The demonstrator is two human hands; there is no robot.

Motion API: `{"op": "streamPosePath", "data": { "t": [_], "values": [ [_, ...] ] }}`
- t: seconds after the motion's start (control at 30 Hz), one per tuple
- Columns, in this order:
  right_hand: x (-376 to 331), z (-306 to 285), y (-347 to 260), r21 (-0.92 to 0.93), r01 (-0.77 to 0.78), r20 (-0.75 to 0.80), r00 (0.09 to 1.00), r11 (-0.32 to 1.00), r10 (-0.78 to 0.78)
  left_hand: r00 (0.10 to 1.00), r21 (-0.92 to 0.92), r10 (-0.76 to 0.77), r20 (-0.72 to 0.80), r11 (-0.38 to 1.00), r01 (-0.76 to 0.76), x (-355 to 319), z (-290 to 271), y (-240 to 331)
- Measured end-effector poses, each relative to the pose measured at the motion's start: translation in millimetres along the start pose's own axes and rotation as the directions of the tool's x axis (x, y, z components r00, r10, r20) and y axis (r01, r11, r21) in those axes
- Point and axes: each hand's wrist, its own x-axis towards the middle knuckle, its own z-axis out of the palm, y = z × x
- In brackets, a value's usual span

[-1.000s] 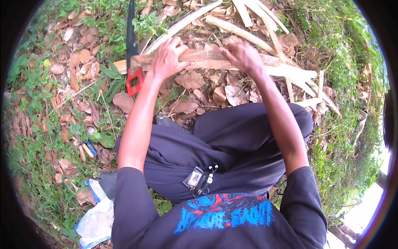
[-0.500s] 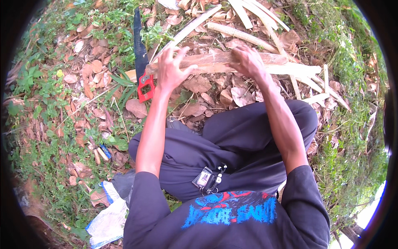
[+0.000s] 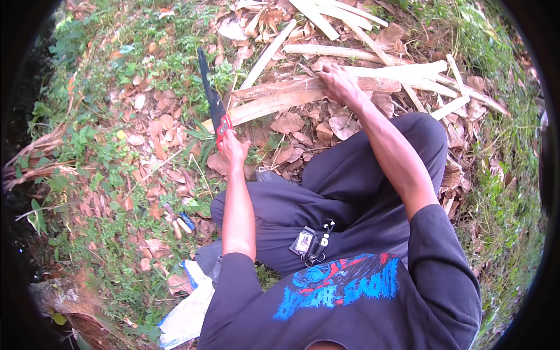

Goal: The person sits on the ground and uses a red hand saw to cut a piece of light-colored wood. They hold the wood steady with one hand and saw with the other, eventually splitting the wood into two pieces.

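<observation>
My left hand (image 3: 234, 149) is closed round the red handle of a handsaw (image 3: 213, 96). The saw's dark blade points up and slightly left, away from me. Over a brown, bark-faced piece of wood (image 3: 280, 89), my right hand (image 3: 341, 86) has its fingers curled on the top edge. That piece lies crosswise in front of my folded legs. Just under its near side runs a pale wooden strip (image 3: 262, 108), whose left end passes close to the saw. Another pale strip (image 3: 402, 70) extends to the right behind my right hand.
Several pale wood strips (image 3: 315, 18) lie scattered on dry leaves at the far side. Two small tools, one blue-handled (image 3: 186, 221), rest in the grass on the left. A white sack (image 3: 189, 309) is beside my left arm, and a log (image 3: 73, 297) lies at lower left.
My left hand has left the wood's left end, come down toward me and taken hold of the saw handle. My right hand stays on the wood. The whole view has shifted.
</observation>
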Motion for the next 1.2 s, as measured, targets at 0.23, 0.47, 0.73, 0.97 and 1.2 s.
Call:
{"op": "streamPosePath", "data": {
  "t": [0.23,0.47,0.73,0.97,1.2],
  "values": [
    [0.5,8.3,3.4,0.111,-0.062,-0.099,0.992,0.992,0.073,0.948,-0.471,-0.026,-0.316,0.872,-0.133,-0.4,-46.3,-6.5],
    [8.7,16.9,12.1,0.198,-0.094,-0.055,0.993,0.976,0.107,0.913,-0.922,-0.220,-0.342,0.265,-0.281,-26.1,-146.3,24.9],
    [12.9,-26.4,2.9,0.328,-0.273,0.178,0.958,0.905,0.224,0.887,-0.881,-0.070,-0.457,0.171,-0.441,-108.7,-169.9,125.6],
    [15.8,0.8,16.1,0.114,-0.324,-0.152,0.928,0.939,0.339,0.953,-0.948,0.023,-0.304,0.093,-0.304,-123.5,-82.7,189.5],
    [20.1,-2.2,13.2,0.079,-0.339,-0.042,0.938,0.937,0.343,0.968,-0.973,0.117,-0.222,0.035,-0.228,-122.3,-50.4,190.4]
  ]
}}
